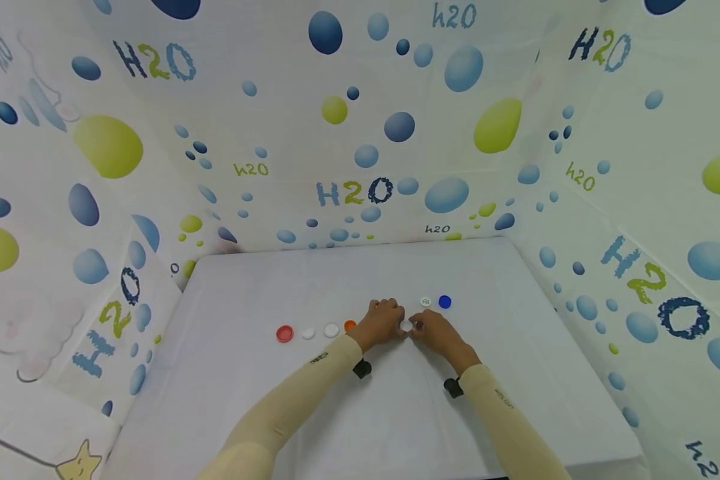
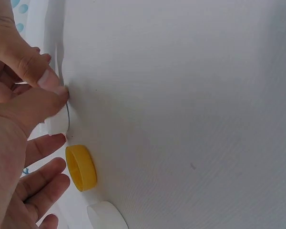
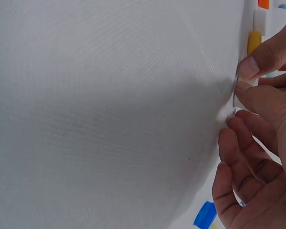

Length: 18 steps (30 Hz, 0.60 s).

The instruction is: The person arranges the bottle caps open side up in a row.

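My left hand (image 1: 384,323) and right hand (image 1: 435,331) meet over the table, at opposite sides of a round white bottle cap (image 1: 406,325). Each hand holds the cap's edge with its thumb and fingertips. In the left wrist view the thumbs nearly touch in front of the white cap (image 2: 62,120), hiding much of it. A yellow cap (image 2: 81,168) stands beside the left hand's lower fingers. In the right wrist view, the right hand's (image 3: 257,157) other fingers are loosely bent, with a blue cap (image 3: 206,214) below them.
To the left lie a red cap (image 1: 285,333), a small white cap (image 1: 309,333), a larger white cap (image 1: 331,330) and an orange cap (image 1: 350,325), in a row. Behind the right hand are a white button-like disc (image 1: 425,302) and the blue cap (image 1: 445,302). White cloth covers the table (image 1: 246,400).
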Each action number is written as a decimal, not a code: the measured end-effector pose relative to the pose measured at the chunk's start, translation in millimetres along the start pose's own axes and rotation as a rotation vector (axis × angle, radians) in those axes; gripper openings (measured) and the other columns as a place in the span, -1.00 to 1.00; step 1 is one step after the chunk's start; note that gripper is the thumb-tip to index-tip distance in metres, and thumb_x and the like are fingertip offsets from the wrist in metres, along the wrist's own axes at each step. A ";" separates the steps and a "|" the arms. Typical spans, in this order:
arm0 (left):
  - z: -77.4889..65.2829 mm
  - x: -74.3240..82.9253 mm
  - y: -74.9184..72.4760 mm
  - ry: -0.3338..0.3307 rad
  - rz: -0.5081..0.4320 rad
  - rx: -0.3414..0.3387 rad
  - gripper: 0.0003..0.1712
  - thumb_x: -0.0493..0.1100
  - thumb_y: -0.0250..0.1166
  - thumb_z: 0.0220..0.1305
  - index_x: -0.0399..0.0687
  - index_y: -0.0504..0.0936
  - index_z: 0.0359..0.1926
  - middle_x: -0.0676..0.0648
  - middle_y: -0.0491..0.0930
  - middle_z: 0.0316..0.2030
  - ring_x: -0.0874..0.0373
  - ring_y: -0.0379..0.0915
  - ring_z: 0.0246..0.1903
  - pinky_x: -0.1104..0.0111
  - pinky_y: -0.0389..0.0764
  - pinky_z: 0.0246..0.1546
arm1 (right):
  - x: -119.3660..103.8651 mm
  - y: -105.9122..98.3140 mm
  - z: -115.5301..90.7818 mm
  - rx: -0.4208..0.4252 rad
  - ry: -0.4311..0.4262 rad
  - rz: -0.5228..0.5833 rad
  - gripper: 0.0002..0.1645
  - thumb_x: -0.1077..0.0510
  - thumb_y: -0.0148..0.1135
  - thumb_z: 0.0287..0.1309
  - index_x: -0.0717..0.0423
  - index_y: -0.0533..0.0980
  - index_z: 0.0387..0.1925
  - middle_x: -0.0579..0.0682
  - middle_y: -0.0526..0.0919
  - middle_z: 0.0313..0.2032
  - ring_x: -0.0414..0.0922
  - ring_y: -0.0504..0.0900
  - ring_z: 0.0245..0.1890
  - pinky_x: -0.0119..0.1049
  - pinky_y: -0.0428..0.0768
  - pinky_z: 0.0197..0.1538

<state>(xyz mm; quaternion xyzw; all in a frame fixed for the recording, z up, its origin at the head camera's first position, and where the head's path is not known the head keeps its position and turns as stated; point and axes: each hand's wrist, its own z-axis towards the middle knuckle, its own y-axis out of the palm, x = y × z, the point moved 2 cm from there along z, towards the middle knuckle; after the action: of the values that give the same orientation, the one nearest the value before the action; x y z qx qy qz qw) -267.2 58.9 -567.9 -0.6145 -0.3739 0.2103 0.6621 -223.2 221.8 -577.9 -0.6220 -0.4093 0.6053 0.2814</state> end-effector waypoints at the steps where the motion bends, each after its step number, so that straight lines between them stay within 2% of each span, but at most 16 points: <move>1: 0.4 0.4 -0.2 -0.001 -0.005 -0.004 -0.59 0.16 0.48 0.34 0.03 0.68 0.01 -0.02 0.59 0.01 0.03 0.52 0.12 -0.03 0.34 0.33 | 0.8 -0.3 -0.2 -0.003 0.001 0.000 -0.61 0.17 0.41 0.34 0.16 0.68 0.16 0.02 0.69 -0.16 -0.05 0.64 -0.12 -0.02 0.63 0.14; 7: 2.2 3.2 -4.5 -0.016 -0.054 -0.041 -0.41 0.32 0.31 0.40 -0.04 0.65 0.12 -0.07 0.59 0.07 0.01 0.51 0.10 -0.02 0.37 0.28 | 7.2 -5.5 0.7 -0.009 0.005 -0.034 -0.59 0.17 0.42 0.34 0.19 0.65 0.18 0.05 0.71 -0.11 -0.03 0.67 -0.08 -0.02 0.64 0.13; 13: 9.0 2.5 -6.7 -0.025 -0.108 -0.029 -0.49 0.18 0.22 0.51 -0.03 0.58 0.25 -0.11 0.55 0.23 -0.02 0.47 0.26 -0.03 0.36 0.33 | 9.3 -17.0 1.6 0.010 0.031 -0.014 -0.57 0.14 0.40 0.36 0.20 0.63 0.20 0.09 0.69 -0.10 0.00 0.66 -0.10 0.01 0.65 0.10; 18: 17.8 2.5 -9.1 -0.030 -0.115 -0.011 -0.47 0.10 0.24 0.55 -0.03 0.50 0.37 -0.12 0.52 0.30 -0.03 0.45 0.31 -0.02 0.37 0.34 | 13.1 -24.2 3.7 0.068 0.047 0.005 -0.54 0.12 0.39 0.38 0.22 0.58 0.22 0.13 0.71 -0.10 0.02 0.68 -0.11 0.03 0.66 0.05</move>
<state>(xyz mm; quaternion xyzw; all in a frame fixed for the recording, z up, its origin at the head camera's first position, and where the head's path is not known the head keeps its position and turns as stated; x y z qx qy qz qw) -280.7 71.0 -559.1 -0.5925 -0.4194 0.1791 0.6641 -231.8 244.7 -564.8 -0.6269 -0.3802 0.6049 0.3106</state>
